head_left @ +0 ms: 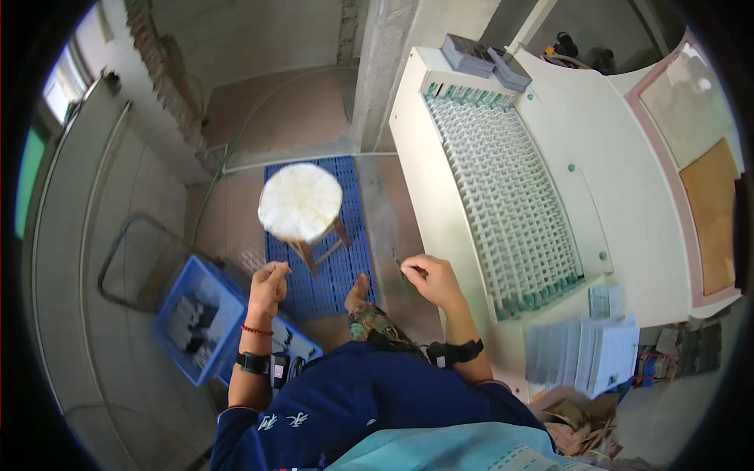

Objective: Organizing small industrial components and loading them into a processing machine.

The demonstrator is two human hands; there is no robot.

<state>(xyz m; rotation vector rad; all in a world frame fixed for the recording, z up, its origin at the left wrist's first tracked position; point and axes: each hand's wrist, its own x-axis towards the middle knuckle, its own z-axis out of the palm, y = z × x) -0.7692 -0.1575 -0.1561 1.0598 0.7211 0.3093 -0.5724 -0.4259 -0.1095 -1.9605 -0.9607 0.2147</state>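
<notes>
Soft daylight, moderately bright, fills the room; the window [61, 93] at far left is blown out to white. The pale stool seat [300, 198] nearly washes out, with shadow beneath it on the blue mat [355, 228]. Light spreads evenly over the white machine [577, 188], while the recess [636, 35] at far right falls dim. The clear sheets [585, 357] at near right look smeared, and fine detail around the right hand [436, 281] is soft. Fisheye distortion bows the left wall panel [61, 259], and black vignetting swallows the corners.
</notes>
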